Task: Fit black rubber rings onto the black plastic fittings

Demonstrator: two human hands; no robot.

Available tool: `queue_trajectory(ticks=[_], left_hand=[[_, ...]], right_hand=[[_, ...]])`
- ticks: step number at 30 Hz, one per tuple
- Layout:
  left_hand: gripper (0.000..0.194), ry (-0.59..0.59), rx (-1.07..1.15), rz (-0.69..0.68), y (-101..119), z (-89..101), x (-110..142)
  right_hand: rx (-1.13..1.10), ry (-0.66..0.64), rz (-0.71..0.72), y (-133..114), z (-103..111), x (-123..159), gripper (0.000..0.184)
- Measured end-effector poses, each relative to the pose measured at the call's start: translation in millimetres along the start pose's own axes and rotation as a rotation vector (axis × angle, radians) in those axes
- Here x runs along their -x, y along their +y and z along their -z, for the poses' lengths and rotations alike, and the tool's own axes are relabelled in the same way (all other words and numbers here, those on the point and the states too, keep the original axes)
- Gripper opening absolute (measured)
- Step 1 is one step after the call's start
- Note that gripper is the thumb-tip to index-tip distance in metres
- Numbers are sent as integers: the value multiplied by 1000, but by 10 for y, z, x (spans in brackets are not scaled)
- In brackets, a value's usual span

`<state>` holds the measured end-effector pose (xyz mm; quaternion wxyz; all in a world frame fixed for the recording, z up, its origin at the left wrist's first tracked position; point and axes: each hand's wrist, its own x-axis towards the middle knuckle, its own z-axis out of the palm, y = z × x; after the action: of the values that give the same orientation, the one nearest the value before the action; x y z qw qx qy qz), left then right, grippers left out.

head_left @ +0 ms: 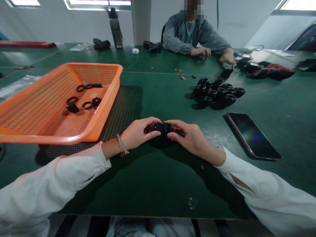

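A small black cable gland lies sideways between my two hands, just above the green table. My left hand pinches its left end between thumb and fingers. On the other end, around the ribbed part, the thumb and fingertips of my right hand are closed. Part of the fitting is hidden by my fingertips. Ahead to the right sits a pile of similar black fittings, most with their round openings showing. To the left, an orange perforated basket holds several black rings and a small black part.
A smartphone lies right of my right hand. Across the green table a person in a grey jacket works with both hands on it. Power tools, a bottle and a white cap stand farther back.
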<state>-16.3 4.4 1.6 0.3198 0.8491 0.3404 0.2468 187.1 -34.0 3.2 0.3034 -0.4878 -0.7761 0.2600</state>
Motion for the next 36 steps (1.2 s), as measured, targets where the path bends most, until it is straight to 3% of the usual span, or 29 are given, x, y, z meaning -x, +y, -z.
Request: queue_trajectory(ticks=[8, 17, 23, 29, 36], left_hand=[[26, 5, -4, -8, -16, -1, -5], [26, 4, 26, 4, -8, -2, -12], [28, 1, 25, 15, -9, 2, -8], [27, -7, 39, 22, 8, 9, -11], [26, -5, 34, 17, 5, 5, -12]], right_hand=[[8, -30, 56, 9, -1, 9, 38], [150, 89, 170, 46, 4, 5, 33], [95, 111, 232, 76, -18, 13, 48], [57, 135, 277, 56, -12, 10, 28], [87, 113, 279, 71, -8, 12, 26]])
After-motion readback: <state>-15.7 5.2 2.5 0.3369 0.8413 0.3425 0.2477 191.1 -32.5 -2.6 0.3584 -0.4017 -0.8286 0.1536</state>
